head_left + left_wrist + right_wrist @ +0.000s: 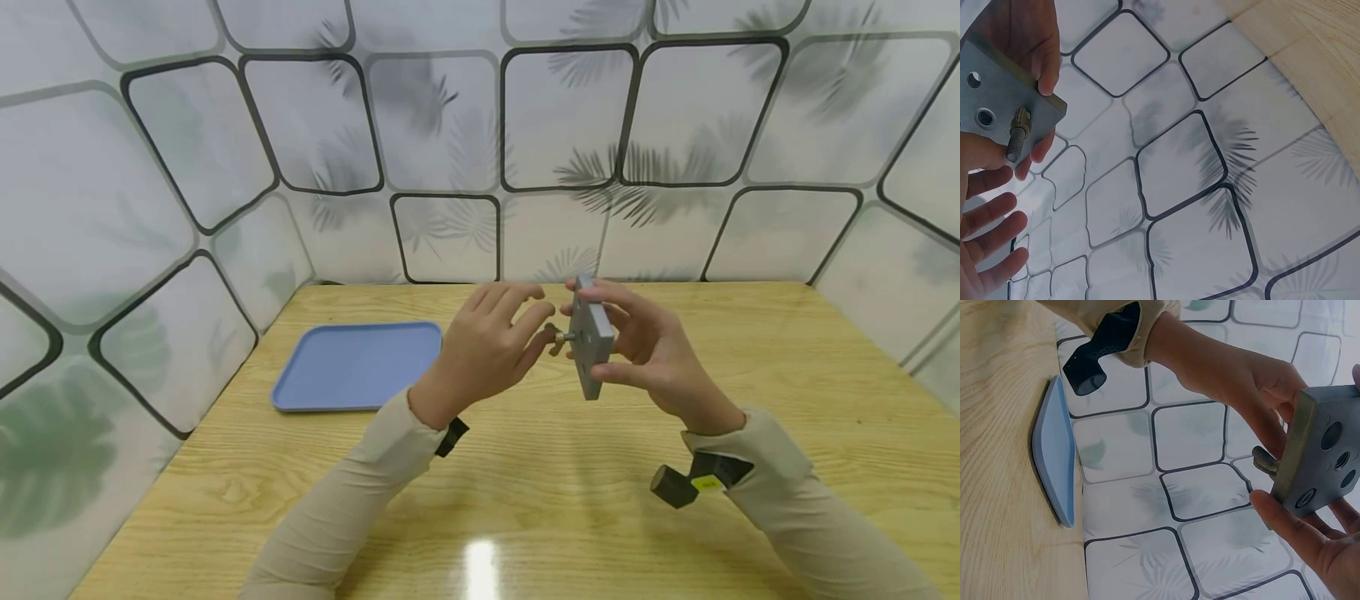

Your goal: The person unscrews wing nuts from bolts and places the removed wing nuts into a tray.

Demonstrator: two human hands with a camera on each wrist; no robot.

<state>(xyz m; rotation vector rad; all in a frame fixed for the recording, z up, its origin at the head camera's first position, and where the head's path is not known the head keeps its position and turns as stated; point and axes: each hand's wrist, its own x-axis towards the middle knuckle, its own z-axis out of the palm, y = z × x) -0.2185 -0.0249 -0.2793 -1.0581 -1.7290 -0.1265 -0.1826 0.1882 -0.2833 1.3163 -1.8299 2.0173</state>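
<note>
My right hand (652, 354) grips a thick grey metal plate (595, 337) by its edges, holding it upright above the table. Several round holes (1331, 435) run through the plate. From the side facing my left hand juts a threaded bolt (1016, 145) with a brass-coloured wing nut (557, 337) on it, close to the plate. My left hand (487, 342) is at the bolt, with its thumb and index finger right by the wing nut. Its other fingers (997, 234) are spread and loosely bent. The right palm is partly hidden behind the plate.
A shallow blue tray (360, 367) lies on the wooden table (525, 517), to the left behind my left forearm. A patterned cloth wall (570, 117) stands along the back and sides. Both wrists carry black cameras (675, 486).
</note>
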